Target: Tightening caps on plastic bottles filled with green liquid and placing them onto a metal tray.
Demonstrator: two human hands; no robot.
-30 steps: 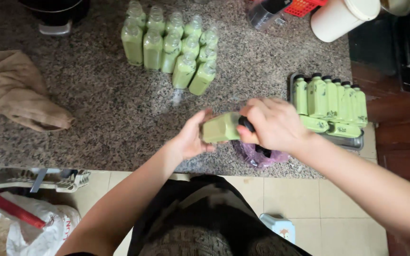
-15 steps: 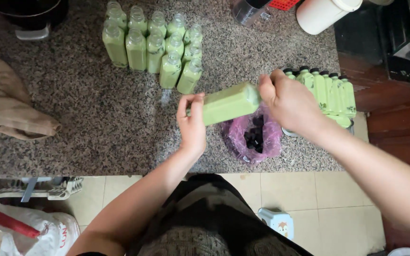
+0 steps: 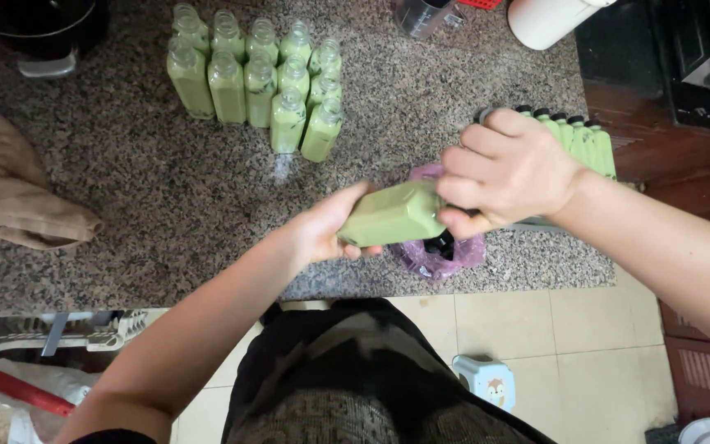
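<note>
A speckled grey granite counter (image 3: 125,214) fills the upper part of the view, its near edge running above a pale tiled floor (image 3: 569,337). At the counter's left edge lies a crumpled tan cloth (image 3: 18,189), and toward the far edge, left of centre, stands a cluster of uncapped bottles (image 3: 256,82) filled with a pale green liquid, packed shoulder to shoulder in short rows. At the far left corner sits part of a dark round vessel (image 3: 34,20), and near the far right a white cylindrical container (image 3: 548,18) lies cut off by the frame. By the right edge a row of capped green bottles (image 3: 581,136), with dark caps, rests partly hidden behind the right hand. Close to the near edge, right of centre, a purple plastic bag (image 3: 441,251) holds dark bottle caps. Just above that bag, lifted off the counter, is the green bottle (image 3: 392,215) in hand: squarish in section, opaque matte green with liquid, lying almost level with its base toward the left. The left hand (image 3: 322,234) cups that base end, fingers curled under it and thumb on top. The right hand (image 3: 507,168) is closed firmly over the neck end, knuckles up, so the cap and neck cannot be seen. On the floor below stands a small light blue stool (image 3: 486,380).
</note>
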